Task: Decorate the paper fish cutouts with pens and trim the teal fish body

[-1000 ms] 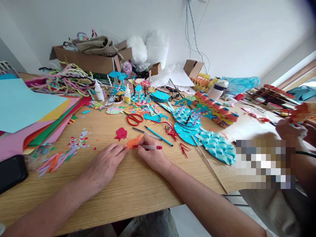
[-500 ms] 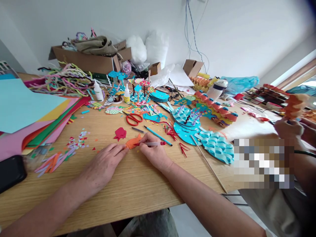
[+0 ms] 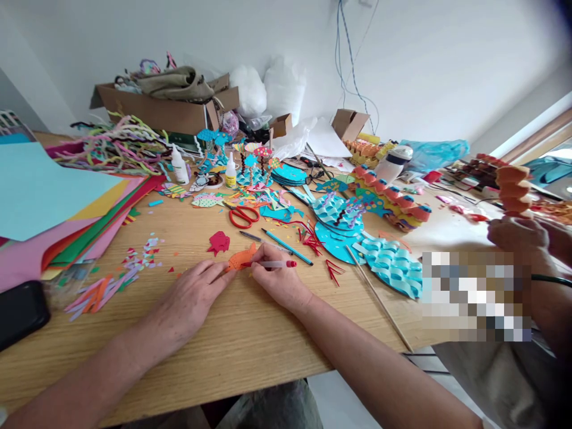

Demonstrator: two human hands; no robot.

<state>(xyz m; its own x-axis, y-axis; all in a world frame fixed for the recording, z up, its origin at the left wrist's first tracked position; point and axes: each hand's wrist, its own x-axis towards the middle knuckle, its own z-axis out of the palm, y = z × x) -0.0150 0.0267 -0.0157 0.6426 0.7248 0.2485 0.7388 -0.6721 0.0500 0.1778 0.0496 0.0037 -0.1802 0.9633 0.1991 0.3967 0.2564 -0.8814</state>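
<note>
An orange paper fish [image 3: 241, 257] lies on the wooden table between my hands. My left hand [image 3: 190, 298] rests flat beside it, fingers stretched out, the fingertips on the fish's left end. A red pen [image 3: 274, 264] is pinched in my right hand [image 3: 281, 286], its tip at the fish's right part. Just behind sits a red paper fish [image 3: 218, 242]. Red-handled scissors [image 3: 243, 217], a dark pen [image 3: 255, 236] and a blue pen [image 3: 286, 246] lie farther back.
Coloured sheets [image 3: 49, 190] and a black phone [image 3: 22, 313] are at the left. Glue bottles [image 3: 179, 167] stand behind. Blue woven paper pieces [image 3: 393, 265] and a wooden stick [image 3: 379, 298] lie right. Another person's hands [image 3: 518, 235] hold an orange carton piece.
The other person's hands and the orange carton piece have shifted slightly left. The red pen in my right hand has tilted a little; my left hand has hardly moved.
</note>
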